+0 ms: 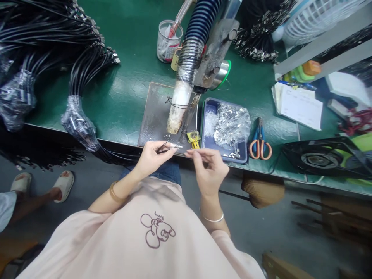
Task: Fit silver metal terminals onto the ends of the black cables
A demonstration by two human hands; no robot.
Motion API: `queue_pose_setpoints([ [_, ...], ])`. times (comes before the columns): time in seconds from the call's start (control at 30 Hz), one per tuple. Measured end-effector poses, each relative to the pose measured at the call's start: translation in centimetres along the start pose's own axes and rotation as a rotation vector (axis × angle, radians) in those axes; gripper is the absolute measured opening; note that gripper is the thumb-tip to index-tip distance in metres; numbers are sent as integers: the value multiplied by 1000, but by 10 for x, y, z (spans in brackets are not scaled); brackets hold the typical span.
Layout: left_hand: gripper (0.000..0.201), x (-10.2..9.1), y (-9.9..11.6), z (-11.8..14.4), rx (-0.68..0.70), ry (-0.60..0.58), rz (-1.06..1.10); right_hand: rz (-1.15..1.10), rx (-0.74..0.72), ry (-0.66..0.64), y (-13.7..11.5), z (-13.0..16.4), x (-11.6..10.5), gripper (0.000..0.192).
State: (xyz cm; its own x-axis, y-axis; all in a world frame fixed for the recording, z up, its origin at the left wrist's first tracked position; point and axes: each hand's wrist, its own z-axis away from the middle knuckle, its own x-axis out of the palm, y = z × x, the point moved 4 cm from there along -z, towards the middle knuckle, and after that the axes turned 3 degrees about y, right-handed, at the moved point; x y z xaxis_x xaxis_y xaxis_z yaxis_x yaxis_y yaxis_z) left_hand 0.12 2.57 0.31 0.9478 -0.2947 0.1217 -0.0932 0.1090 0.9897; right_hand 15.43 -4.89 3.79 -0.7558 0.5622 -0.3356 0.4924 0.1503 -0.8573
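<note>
- Green surface (128,93) crosses the frame, with bundled black cables (84,71) at the upper left and a corrugated black hose (200,23) slanting down from top centre.
- Just left of centre, the left hand (154,157) is closed on a black cable (162,147), whose silver end (179,147) juts past the fingertips.
- Just right of centre, the right hand (211,170) has thumb and fingers drawn near each other, just beside the silver end; whether they pinch anything is too small to tell.
- Gripping the cable close behind its end should limit wobble; resting the wrists on the near edge would probably steady both hands.
- Behind the hands, a thin metal rod (190,116) angles down over a grey board (154,110); it may be hot, so fingertips are best held clear.
- Right of centre, a blue tray (244,157) carries a clear bag (232,122) of small metal pieces; its nearness suits short, careful reaches without tugging the cable.
</note>
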Motion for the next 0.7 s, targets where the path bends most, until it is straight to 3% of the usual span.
queue_pose_setpoints([
  [0.13,18,2,1,-5,-14,26,36,162,-288,-55,-4,0,16,10],
  [0.2,17,3,2,-7,-16,33,14,189,-358,-39,-3,0,20,12],
  [0.47,17,5,6,-10,-15,73,-132,177,-382,19,0,-5,23,16],
  [0.7,15,5,16,-11,65,87,-195,173,-366,11,-2,-8,25,17],
])
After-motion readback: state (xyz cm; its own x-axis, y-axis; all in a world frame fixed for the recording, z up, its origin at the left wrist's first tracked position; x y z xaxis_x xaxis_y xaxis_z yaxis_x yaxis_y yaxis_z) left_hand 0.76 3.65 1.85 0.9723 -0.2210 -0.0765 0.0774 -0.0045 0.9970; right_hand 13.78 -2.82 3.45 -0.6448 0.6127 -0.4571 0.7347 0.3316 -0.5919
